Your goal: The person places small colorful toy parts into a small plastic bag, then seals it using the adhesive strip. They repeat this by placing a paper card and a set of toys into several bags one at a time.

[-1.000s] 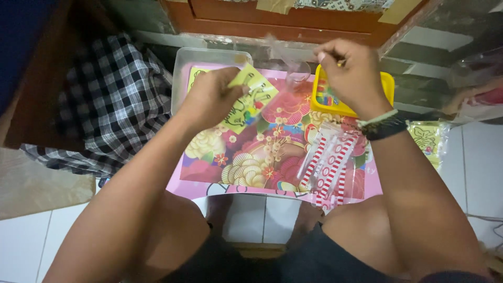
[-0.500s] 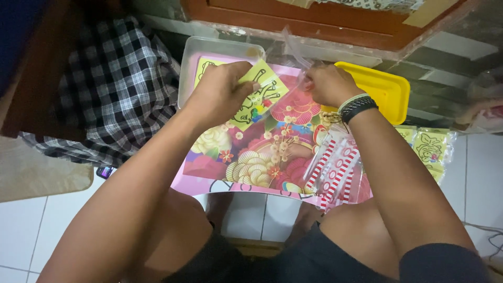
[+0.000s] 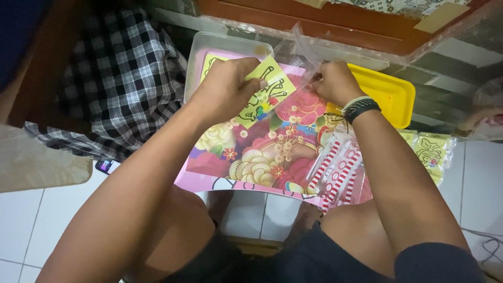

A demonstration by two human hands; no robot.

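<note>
Now the right hand (image 3: 335, 81) sits nearer the middle than a second ago, when it was over the yellow tray (image 3: 390, 94); it has come left to meet the left hand (image 3: 225, 89), and both are closer together over the far part of the flowered board (image 3: 262, 152). The left hand's grip is closed, thumb on top, pinching a yellow card (image 3: 267, 91), a flat square sheet printed with black outlines and a few small coloured spots. The right hand's fingers are closed on the mouth of a clear plastic sleeve (image 3: 301, 63), thin, glossy and crinkled, which touches the card's right edge; whether the card is partly inside it I cannot tell. The board is flat and glossy, pink-edged, with red, cream and purple blooms. On its near right lie red-and-white striped packets (image 3: 335, 170). A translucent rectangular tub (image 3: 201, 50) stands at the far left, and the hard, smooth tray at the far right. Soft checked cloth (image 3: 115, 78) lies left; more bagged yellow cards (image 3: 432, 152) rest right on the white tiled floor (image 3: 21, 220).
</note>
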